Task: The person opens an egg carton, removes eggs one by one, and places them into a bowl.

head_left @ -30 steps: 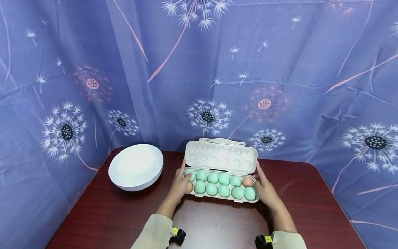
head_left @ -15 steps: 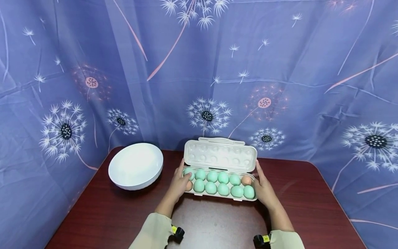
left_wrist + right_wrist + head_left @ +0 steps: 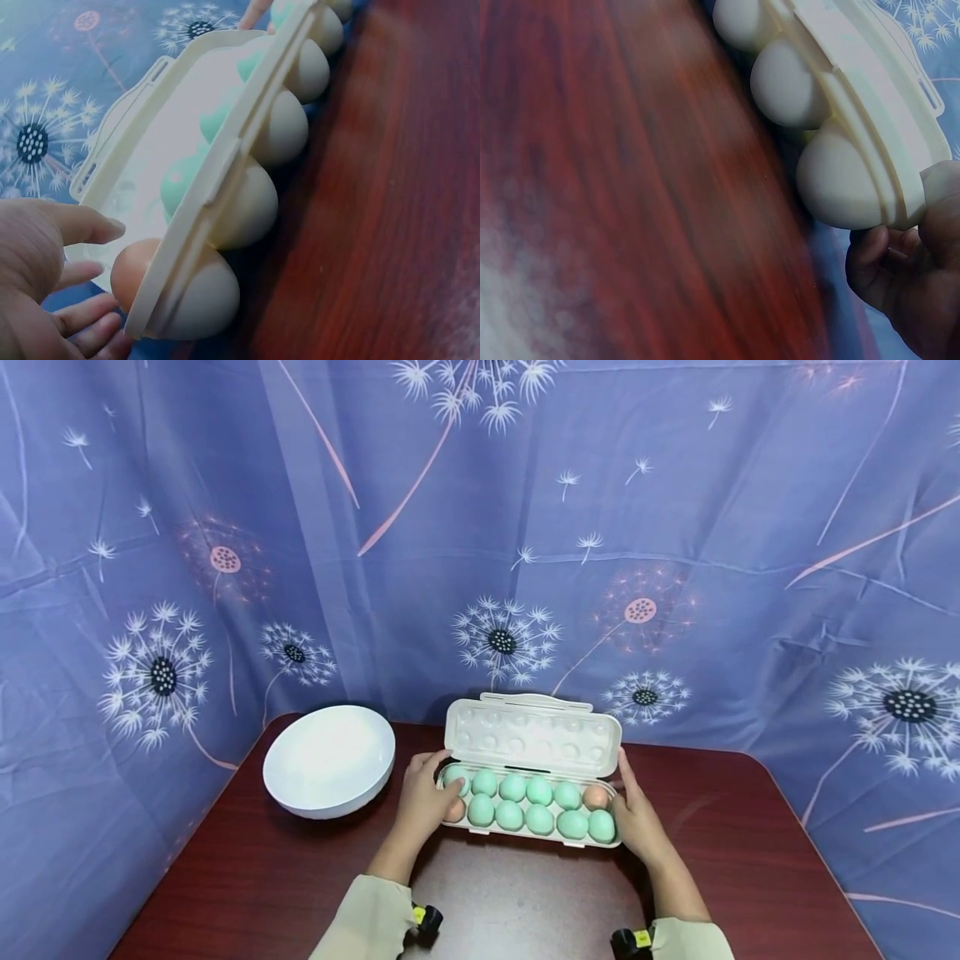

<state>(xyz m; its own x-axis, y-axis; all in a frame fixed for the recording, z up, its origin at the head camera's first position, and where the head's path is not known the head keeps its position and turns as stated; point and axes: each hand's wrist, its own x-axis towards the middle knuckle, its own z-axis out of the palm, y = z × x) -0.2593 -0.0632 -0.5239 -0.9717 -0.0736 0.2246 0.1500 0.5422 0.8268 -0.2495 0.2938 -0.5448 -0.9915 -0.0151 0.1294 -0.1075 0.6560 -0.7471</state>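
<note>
A pale plastic egg carton (image 3: 534,754) stands with its lid up at the back of the table. Two rows of eggs fill its cups, mostly mint-green eggs (image 3: 540,819). One brown egg (image 3: 596,797) sits at the back right, another brown egg (image 3: 132,268) at the front left. My left hand (image 3: 418,793) is at the carton's left end, thumb over the corner eggs, fingers loosely bent beside the rim; the left wrist view shows no firm hold. My right hand (image 3: 637,818) holds the right end, fingers curled under the rim (image 3: 900,214).
A round white bowl (image 3: 330,764) stands at the back left of the dark red wooden table (image 3: 738,852). Behind and to the sides hangs a blue curtain (image 3: 525,527) with dandelion print, close to the table's back edge.
My left hand has eased slightly to the left, its fingers loosening from the carton's end. The right hand keeps its place. Carton and bowl stay where they were.
</note>
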